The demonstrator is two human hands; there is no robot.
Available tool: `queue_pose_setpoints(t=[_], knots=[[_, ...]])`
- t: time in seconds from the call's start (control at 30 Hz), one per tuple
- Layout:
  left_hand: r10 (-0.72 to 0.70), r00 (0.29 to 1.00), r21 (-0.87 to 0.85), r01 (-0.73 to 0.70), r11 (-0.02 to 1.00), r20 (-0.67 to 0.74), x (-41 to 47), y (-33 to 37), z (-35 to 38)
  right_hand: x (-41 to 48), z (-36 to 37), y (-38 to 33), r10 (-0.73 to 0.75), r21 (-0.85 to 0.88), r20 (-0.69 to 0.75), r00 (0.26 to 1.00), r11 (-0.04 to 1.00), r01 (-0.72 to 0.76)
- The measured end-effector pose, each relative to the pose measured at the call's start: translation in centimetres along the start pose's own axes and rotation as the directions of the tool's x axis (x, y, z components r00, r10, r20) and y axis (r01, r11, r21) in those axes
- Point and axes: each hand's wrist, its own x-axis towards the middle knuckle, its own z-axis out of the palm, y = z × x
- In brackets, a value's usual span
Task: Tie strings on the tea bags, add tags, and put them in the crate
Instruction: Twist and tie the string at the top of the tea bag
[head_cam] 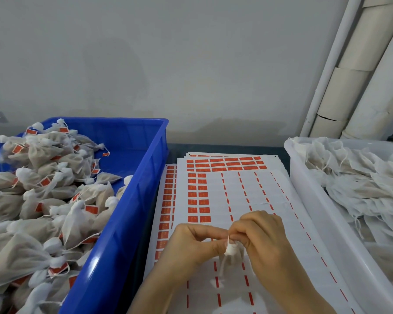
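Both hands meet over the sticker sheets at the bottom centre. My left hand (192, 242) and my right hand (262, 239) pinch the bunched white top of one tea bag (230, 249) and its string between thumb and fingers. The bag's body hangs below the fingers, mostly hidden and blurred. The blue crate (132, 200) on the left holds several tied tea bags with red tags (55, 196). White sheets of red tag stickers (213, 189) lie flat between the two containers.
A translucent white bin (309, 200) on the right holds several untied white tea bags (361, 182). A grey wall runs behind the table. White and beige pipes (354, 75) lean in the right corner.
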Motion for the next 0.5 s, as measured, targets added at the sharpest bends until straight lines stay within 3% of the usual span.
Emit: queue_pose_setpoints(t=[0.33,0.43,0.5], knots=[[0.013,1.0,0.039,-0.012,0.999,-0.013,0.4,-1.0,0.4,0.1,0.2,-0.2,0.051,0.002,-0.062,0.997,0.999,-0.051],[0.037,0.997,0.032,-0.036,0.999,-0.062,0.7,-1.2,0.6,0.1,0.3,-0.5,0.168,0.038,-0.049,0.985,0.985,-0.166],[0.06,0.993,0.008,-0.06,0.998,-0.099,0.8,-1.2,0.6,0.4,0.0,-0.8,0.323,0.158,-0.026,0.946,0.936,-0.315]])
